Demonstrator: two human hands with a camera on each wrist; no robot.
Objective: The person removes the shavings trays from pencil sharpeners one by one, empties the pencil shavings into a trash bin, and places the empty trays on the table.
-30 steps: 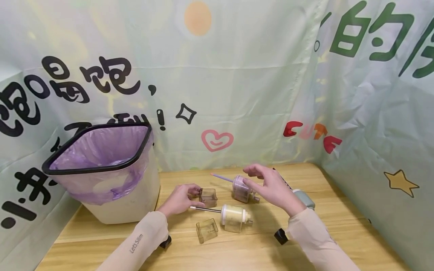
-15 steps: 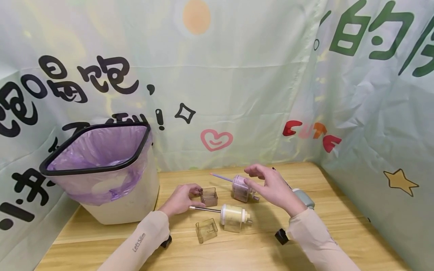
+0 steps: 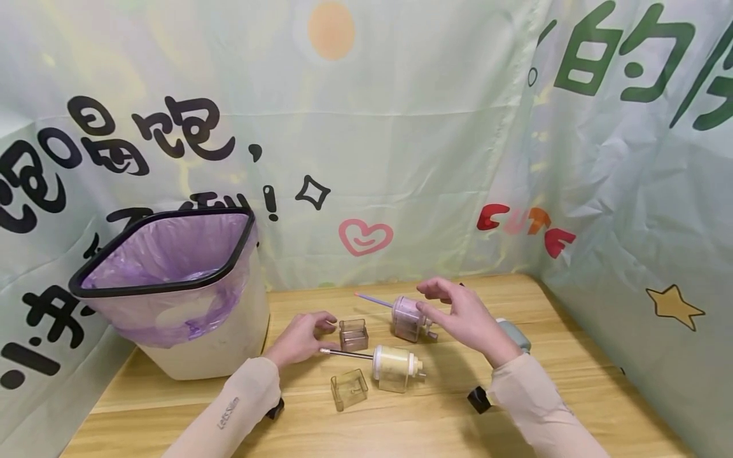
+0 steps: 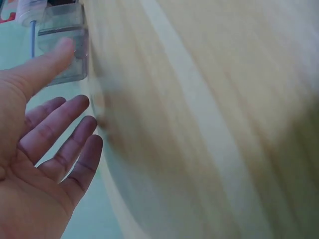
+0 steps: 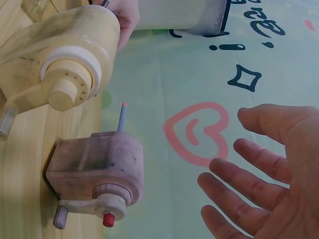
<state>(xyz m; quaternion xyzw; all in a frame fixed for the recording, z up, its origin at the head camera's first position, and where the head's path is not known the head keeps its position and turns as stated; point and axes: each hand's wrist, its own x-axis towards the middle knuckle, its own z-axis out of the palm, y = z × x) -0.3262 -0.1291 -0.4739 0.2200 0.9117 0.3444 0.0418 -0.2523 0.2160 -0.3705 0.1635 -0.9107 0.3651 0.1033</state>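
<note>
My left hand [image 3: 303, 337] is beside the smoky see-through shavings drawer [image 3: 353, 335], its fingers relaxed and holding nothing. In the left wrist view the thumb overlaps the drawer [image 4: 79, 59], while the fingers are spread loosely. Right of the drawer stands a purple crank pencil sharpener [image 3: 408, 320] with a purple pencil [image 3: 375, 299] in it. My right hand [image 3: 460, 315] hovers by that sharpener, fingers loosely extended, apart from it in the right wrist view. Closer to me are a yellow crank sharpener [image 3: 394, 369], holding a dark striped pencil [image 3: 349, 353], and a yellowish see-through drawer [image 3: 349, 390].
A white bin [image 3: 212, 356] with a purple liner and black rim stands at the left. A grey-green object [image 3: 513, 335] is partly hidden behind the right wrist. Printed cloth [image 3: 401, 159] walls the back and sides of the wooden table [image 3: 412, 432].
My left hand has let go of the smoky drawer and drawn slightly left, leaving it on the table. The right hand has shifted a little to the right.
</note>
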